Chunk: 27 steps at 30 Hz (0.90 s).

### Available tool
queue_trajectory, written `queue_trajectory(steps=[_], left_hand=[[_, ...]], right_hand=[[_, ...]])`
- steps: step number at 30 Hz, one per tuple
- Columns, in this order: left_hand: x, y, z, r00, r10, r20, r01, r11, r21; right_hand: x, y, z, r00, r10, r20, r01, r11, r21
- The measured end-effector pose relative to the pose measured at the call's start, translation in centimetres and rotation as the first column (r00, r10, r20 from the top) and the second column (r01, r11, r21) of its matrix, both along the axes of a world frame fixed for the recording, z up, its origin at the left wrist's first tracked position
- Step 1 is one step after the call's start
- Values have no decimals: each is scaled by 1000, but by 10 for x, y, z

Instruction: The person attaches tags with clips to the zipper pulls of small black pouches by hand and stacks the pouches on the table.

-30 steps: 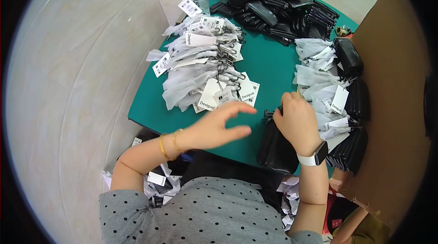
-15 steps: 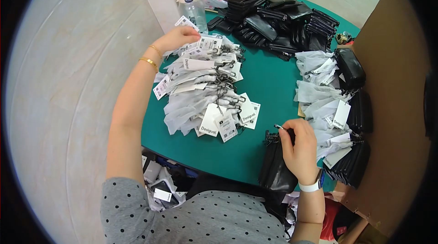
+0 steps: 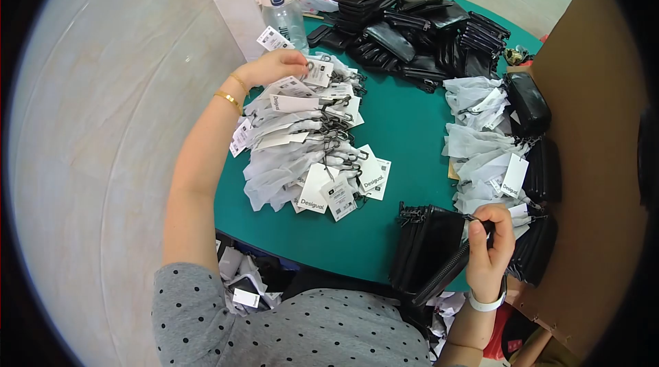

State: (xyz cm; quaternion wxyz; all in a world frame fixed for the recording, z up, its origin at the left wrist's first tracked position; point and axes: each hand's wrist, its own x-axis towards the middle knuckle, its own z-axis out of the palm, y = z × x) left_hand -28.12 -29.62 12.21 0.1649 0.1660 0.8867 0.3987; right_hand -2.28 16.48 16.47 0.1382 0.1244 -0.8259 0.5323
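At the far end of a pile of tagged white wrapped straps (image 3: 285,154) is my left hand (image 3: 280,66), its fingers closed on a white tag. My right hand (image 3: 491,247) pinches the top corner of a black zippered pouch (image 3: 445,272), which tilts away from a stack of black pouches (image 3: 415,243) at the table's near edge. Metal clasps stick up from the left end of that stack. Loose "Desigual" tags (image 3: 314,190) lie at the near side of the strap pile.
Many black pouches (image 3: 412,37) are heaped at the back of the green table (image 3: 405,137). A clear bottle (image 3: 285,13) stands back left. White-wrapped bundles (image 3: 473,140) and black pouches line the right side beside cardboard (image 3: 583,127). A person's arm (image 3: 532,348) shows lower right.
My left hand has gone from mid-table to the far end of the strap pile and closed on a tag. My right hand has moved right and nearer, pulling a pouch off the stack.
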Motion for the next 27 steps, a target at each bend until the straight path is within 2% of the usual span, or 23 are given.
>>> queue_trajectory(steps=[2, 3, 4, 6, 7, 8, 11, 14, 15, 16, 18, 20, 21, 23, 25, 27], left_hand=[[18, -7, 2, 984, 172, -41, -141, 907, 398], [24, -13, 3, 982, 184, -46, -152, 907, 394], [29, -19, 4, 975, 222, -9, -182, 819, 544], [42, -29, 7, 959, 274, 75, -225, 570, 790], [51, -25, 10, 913, 394, 103, -301, 482, 823], [55, -31, 12, 909, 404, 100, -304, 480, 823], [73, -28, 32, 862, 496, 105, -264, 262, 928], [103, -15, 61, 885, 465, 22, -192, 322, 927], [116, -3, 72, 844, 534, -41, -220, 415, 883], [130, 8, 79, 846, 531, -41, -217, 413, 885], [158, 30, 89, 873, 446, -196, -143, 620, 772], [184, 58, 90, 877, 386, -286, -134, 768, 626], [200, 78, 90, 883, 373, -284, -145, 793, 592], [222, 103, 80, 941, 249, -230, -63, 794, 605], [235, 133, 72, 925, 242, -294, -56, 850, 524], [242, 152, 66, 926, 215, -309, -20, 848, 529]], right_hand=[[3, 3, 3, 999, 20, 31, -19, 999, -39], [3, 3, 2, 1000, 3, -12, -3, 999, -47], [3, 2, 1, 998, -15, -57, 11, 998, -57], [5, 3, 0, 999, 10, -31, -13, 996, -92], [5, 2, 0, 999, 15, -30, -18, 993, -112], [6, 0, 0, 999, 18, -29, -22, 991, -132], [9, -7, 8, 998, 52, -42, -57, 991, -119], [8, -14, 15, 993, 83, -80, -92, 989, -116], [8, -16, 18, 990, 104, -94, -115, 986, -123], [6, -18, 20, 986, 123, -114, -140, 978, -156], [3, -28, 31, 978, 174, -117, -193, 965, -177], [-3, -43, 40, 956, 255, -143, -280, 939, -198], [-8, -52, 41, 945, 282, -165, -312, 930, -195], [-16, -71, 44, 928, 307, -211, -336, 935, -117], [-20, -89, 50, 914, 337, -226, -349, 937, -16], [-24, -101, 46, 878, 364, -311, -365, 929, 55]])
